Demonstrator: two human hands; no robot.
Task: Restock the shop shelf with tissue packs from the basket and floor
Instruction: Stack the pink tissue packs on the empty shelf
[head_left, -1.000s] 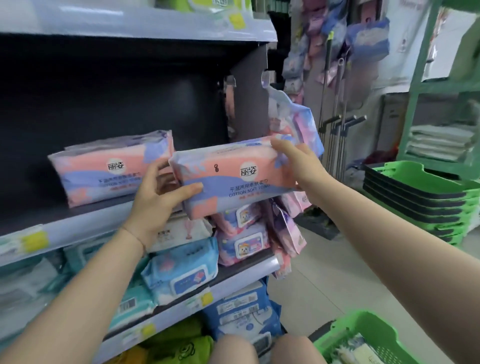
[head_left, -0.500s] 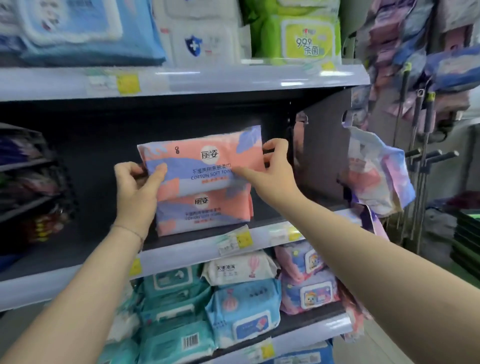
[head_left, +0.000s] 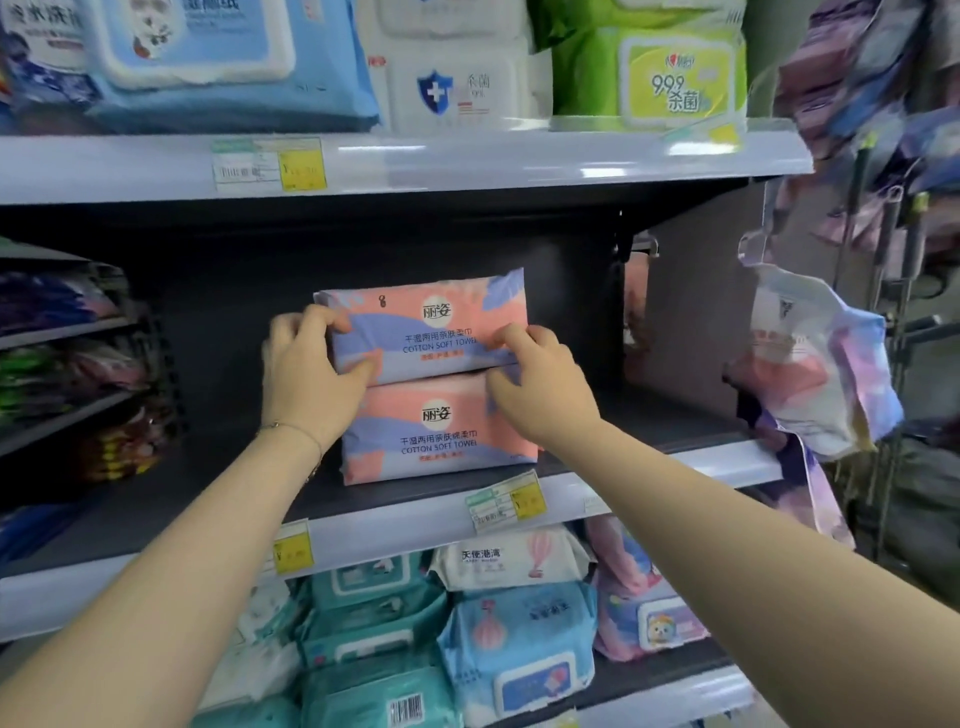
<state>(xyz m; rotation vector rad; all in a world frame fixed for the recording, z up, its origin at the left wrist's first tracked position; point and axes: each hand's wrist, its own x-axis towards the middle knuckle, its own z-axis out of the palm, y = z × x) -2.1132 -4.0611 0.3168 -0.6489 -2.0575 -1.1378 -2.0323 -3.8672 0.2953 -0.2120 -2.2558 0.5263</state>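
1. Head view: two pink-and-lilac soft plastic tissue packs sit stacked on the grey metal middle shelf (head_left: 395, 530), near its front edge, printed faces outward.
2. The upper tissue pack (head_left: 431, 322) lies on the lower tissue pack (head_left: 441, 436), set slightly to the left of it.
3. Left hand (head_left: 306, 374): fingers curled over the upper tissue pack's left end, thumb pressed on its lower front, grasping it.
4. Right hand (head_left: 543, 387): fingers pinch the upper tissue pack's right end, thumb at the seam between the two packs.
5. A thin chain bracelet (head_left: 296, 428) circles the left wrist.
6. A white-and-yellow price label (head_left: 506, 501) is fixed to the shelf rim just below the lower tissue pack.
7. Blue, white and green wet-wipe packs (head_left: 223, 57) line the shelf above.
8. Teal, white and blue wipe packs (head_left: 514, 649) fill the shelf below.
9. Pastel plastic bags (head_left: 821, 364) hang at the right end of the shelving.
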